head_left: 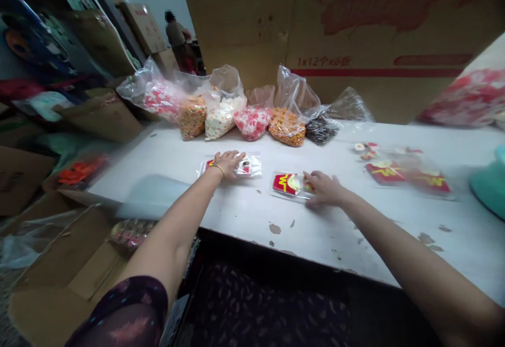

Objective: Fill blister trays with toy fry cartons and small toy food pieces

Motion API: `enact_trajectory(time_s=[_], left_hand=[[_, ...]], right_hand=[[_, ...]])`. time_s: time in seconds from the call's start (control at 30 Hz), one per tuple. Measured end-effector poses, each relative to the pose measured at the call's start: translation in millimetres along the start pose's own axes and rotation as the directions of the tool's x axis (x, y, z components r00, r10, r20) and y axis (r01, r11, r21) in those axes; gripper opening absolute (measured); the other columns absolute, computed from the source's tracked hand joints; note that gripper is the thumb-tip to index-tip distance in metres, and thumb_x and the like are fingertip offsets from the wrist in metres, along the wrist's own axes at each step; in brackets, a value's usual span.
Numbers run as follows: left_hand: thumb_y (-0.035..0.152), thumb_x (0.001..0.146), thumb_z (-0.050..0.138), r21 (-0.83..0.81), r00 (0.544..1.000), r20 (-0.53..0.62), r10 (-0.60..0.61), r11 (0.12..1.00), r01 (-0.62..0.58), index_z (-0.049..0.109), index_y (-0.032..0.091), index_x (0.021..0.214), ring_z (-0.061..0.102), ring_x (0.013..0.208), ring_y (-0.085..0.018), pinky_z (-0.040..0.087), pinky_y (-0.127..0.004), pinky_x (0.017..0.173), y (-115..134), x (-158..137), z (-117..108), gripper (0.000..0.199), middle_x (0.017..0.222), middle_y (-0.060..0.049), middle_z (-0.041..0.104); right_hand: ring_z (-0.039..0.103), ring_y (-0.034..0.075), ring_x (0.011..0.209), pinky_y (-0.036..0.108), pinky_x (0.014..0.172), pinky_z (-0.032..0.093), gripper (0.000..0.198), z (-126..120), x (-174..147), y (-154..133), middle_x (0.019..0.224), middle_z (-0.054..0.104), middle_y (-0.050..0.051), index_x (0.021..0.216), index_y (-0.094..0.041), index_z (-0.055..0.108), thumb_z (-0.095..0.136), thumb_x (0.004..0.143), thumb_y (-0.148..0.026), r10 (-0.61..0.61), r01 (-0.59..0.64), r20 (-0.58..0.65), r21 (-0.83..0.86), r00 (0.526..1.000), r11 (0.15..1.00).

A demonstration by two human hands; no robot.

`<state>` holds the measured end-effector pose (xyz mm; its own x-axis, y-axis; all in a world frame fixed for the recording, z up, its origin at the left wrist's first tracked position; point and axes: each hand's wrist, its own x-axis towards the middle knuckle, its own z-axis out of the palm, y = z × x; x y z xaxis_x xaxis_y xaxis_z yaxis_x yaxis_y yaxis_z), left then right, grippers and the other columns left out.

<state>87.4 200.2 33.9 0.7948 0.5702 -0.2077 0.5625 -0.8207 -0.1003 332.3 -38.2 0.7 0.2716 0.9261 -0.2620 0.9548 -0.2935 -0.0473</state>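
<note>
My left hand (228,164) lies over a clear plastic packet (254,164) on the white table, fingers stretched out across it. Red and yellow pieces and a small white piece show inside. To its right, my right hand (325,188) touches the right end of another clear packet (290,184), which holds a red piece with a yellow W-like mark and small coloured bits. The fingertips of that hand are partly hidden and blurred, so its grip is unclear. More packets with red and yellow pieces (386,172) lie farther right, smeared by motion.
Several clear bags of small pieces, one orange (287,126), line the table's back before a large cardboard box (355,31). A teal object (489,184) stands at the right edge. An opened carton (43,284) sits lower left. A person (179,39) is in the background.
</note>
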Motion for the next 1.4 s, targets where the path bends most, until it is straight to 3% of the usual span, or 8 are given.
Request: enact_trajectory(time_s=[0.1, 0.17, 0.3, 0.37, 0.5, 0.77, 1.07, 1.4], left_hand=[[0.045, 0.057, 0.066, -0.032, 0.999, 0.037, -0.017, 0.999, 0.018, 0.011, 0.033, 0.137, 0.013, 0.132, -0.032, 0.016, -0.054, 0.099, 1.6, 4.4, 8.3, 0.098, 0.148, -0.005, 0.011], [0.054, 0.056, 0.065, -0.059, 0.993, -0.095, -0.065, 0.996, 0.06, 0.008, 0.03, 0.138, 0.011, 0.132, -0.033, 0.016, -0.054, 0.1, -4.0, -11.7, 14.8, 0.103, 0.147, -0.008, 0.01], [0.055, 0.073, 0.048, -0.212, 0.849, -0.343, -0.403, 0.913, 0.348, 0.027, 0.022, 0.134, 0.031, 0.126, -0.029, 0.026, -0.044, 0.098, -48.2, -82.3, 40.6, 0.073, 0.138, -0.013, 0.035], [0.056, 0.07, 0.052, -0.267, 0.782, -0.254, -0.57, 0.818, 0.51, 0.042, 0.019, 0.125, 0.045, 0.113, -0.03, 0.035, -0.041, 0.091, -77.2, -122.5, 60.9, 0.067, 0.124, -0.014, 0.05], [0.043, 0.073, 0.053, -0.27, 0.791, -0.064, -0.608, 0.774, 0.573, 0.061, 0.024, 0.095, 0.051, 0.102, -0.027, 0.04, -0.038, 0.08, -109.2, -170.6, 97.2, 0.03, 0.111, -0.006, 0.057], [0.026, 0.079, 0.04, -0.255, 0.801, -0.084, -0.593, 0.79, 0.557, 0.061, 0.019, 0.075, 0.052, 0.096, -0.024, 0.038, -0.037, 0.079, -103.8, -169.9, 106.1, 0.022, 0.094, -0.008, 0.061], [0.037, 0.083, 0.036, -0.341, 0.79, -0.162, -0.592, 0.784, 0.518, 0.045, 0.023, 0.12, 0.033, 0.123, -0.023, 0.026, -0.04, 0.099, -89.9, -178.4, 123.0, 0.041, 0.136, -0.007, 0.037], [0.037, 0.085, 0.034, -0.369, 0.856, -0.196, -0.478, 0.845, 0.388, 0.046, 0.027, 0.12, 0.031, 0.125, -0.017, 0.018, -0.037, 0.104, -109.5, -137.2, 115.7, 0.038, 0.136, -0.002, 0.04]], right_hand=[[0.038, 0.034, 0.115, 0.053, 0.094, 0.026, 0.096, 9.7, -18.9, -2.6, 0.134, 0.033, 0.018, 0.138, -0.018, 0.022, 0.057, 0.057, -0.057, -0.027, 0.027, -0.048, -0.01, 0.998, 1.0], [0.039, 0.034, 0.115, 0.051, 0.093, 0.027, 0.095, 14.1, -26.9, -2.8, 0.132, 0.035, 0.018, 0.138, -0.018, 0.023, 0.057, 0.058, -0.057, -0.041, 0.04, -0.074, -0.017, 0.996, 0.999], [0.041, 0.034, 0.113, 0.049, 0.091, 0.029, 0.09, 23.0, -40.1, 2.6, 0.129, 0.04, 0.018, 0.136, -0.018, 0.027, 0.054, 0.06, -0.057, -0.049, 0.042, -0.13, -0.051, 0.99, 0.998], [0.043, 0.033, 0.111, 0.048, 0.09, 0.03, 0.086, 28.0, -48.3, 7.0, 0.127, 0.041, 0.018, 0.135, -0.02, 0.029, 0.052, 0.062, -0.058, -0.048, 0.039, -0.148, -0.068, 0.988, 0.997], [0.048, 0.033, 0.105, 0.046, 0.086, 0.034, 0.082, 33.8, -62.2, 12.3, 0.123, 0.046, 0.019, 0.132, -0.019, 0.035, 0.05, 0.063, -0.06, -0.049, 0.036, -0.179, -0.076, 0.983, 0.996], [0.051, 0.033, 0.098, 0.044, 0.085, 0.037, 0.082, 31.3, -78.3, 1.4, 0.119, 0.047, 0.022, 0.131, -0.012, 0.038, 0.048, 0.065, -0.061, 0.009, -0.016, -0.174, -0.04, 0.985, 0.999], [0.049, 0.032, 0.103, 0.038, 0.09, 0.037, 0.083, 45.9, -111.1, 30.2, 0.115, 0.048, 0.02, 0.13, -0.011, 0.038, 0.047, 0.066, -0.064, 0.097, -0.082, -0.202, 0.081, 0.974, 0.993], [0.056, 0.029, 0.088, 0.038, 0.081, 0.043, 0.078, 62.0, -115.7, 31.1, 0.099, 0.056, 0.015, 0.123, -0.019, 0.046, 0.046, 0.062, -0.068, 0.119, -0.073, -0.298, 0.162, 0.947, 0.984]])
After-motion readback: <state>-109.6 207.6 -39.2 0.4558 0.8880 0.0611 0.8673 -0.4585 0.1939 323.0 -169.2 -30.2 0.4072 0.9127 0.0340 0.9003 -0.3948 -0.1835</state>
